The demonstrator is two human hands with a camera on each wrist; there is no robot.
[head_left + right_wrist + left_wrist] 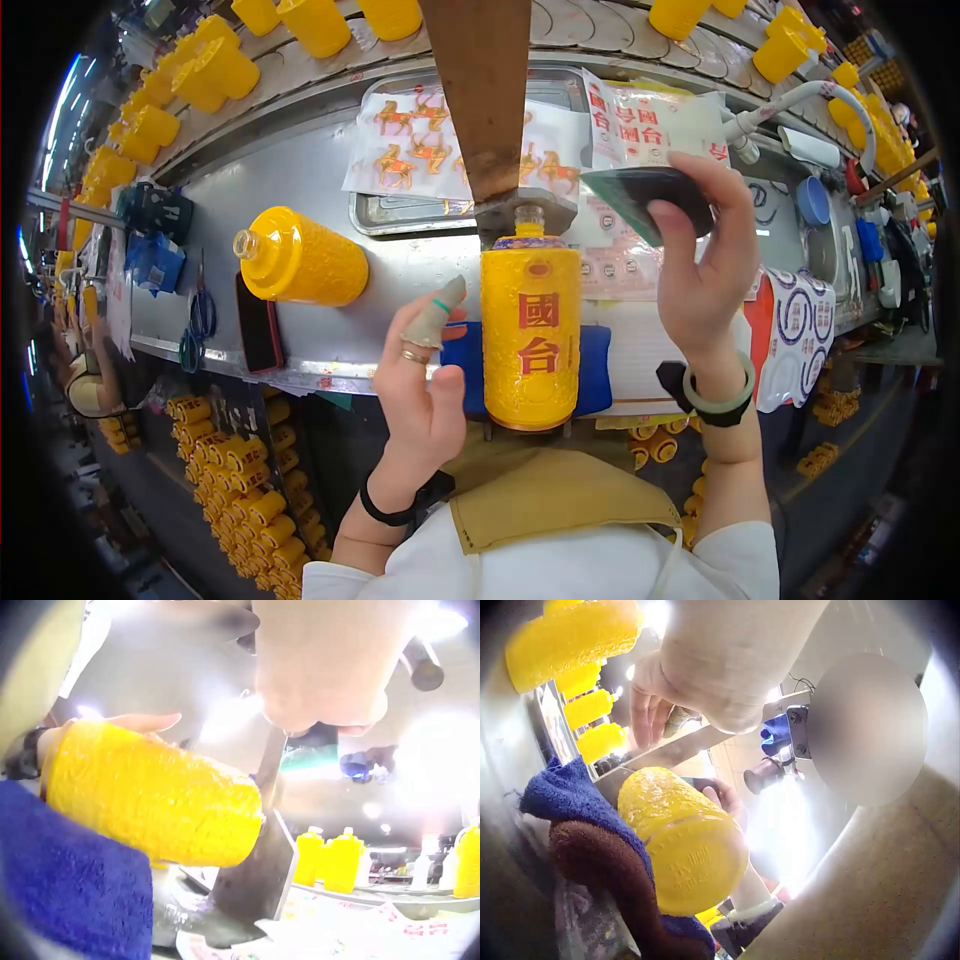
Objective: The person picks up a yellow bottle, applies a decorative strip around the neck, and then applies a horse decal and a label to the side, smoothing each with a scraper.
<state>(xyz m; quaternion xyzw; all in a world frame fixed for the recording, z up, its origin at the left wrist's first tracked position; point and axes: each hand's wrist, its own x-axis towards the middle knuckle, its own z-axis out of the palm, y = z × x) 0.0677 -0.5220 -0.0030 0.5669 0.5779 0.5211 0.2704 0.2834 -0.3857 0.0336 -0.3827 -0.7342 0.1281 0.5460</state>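
Observation:
A yellow textured bottle (532, 400) with red characters lies on a blue cloth (597, 370), its clear neck at a metal bracket (560, 213). Just left of it is my left hand (420, 395), holding nothing, with pale covers on fingertips and a ring. My right hand (708, 270), raised to the right of the bottle, grips a dark flat scraper (650, 200) with a greenish edge between thumb and fingers. The scraper's teal edge (311, 756) also shows in the right wrist view. In the left wrist view the bottle's base (694, 866) faces the camera.
A second yellow bottle (305, 255) stands at left, near a phone (258, 325) and scissors (203, 310). Sheets of horse decals (405, 150) lie on a metal tray (375, 215); red-character sheets (640, 125) lie at right. A brown beam (478, 90) rises behind the bottle.

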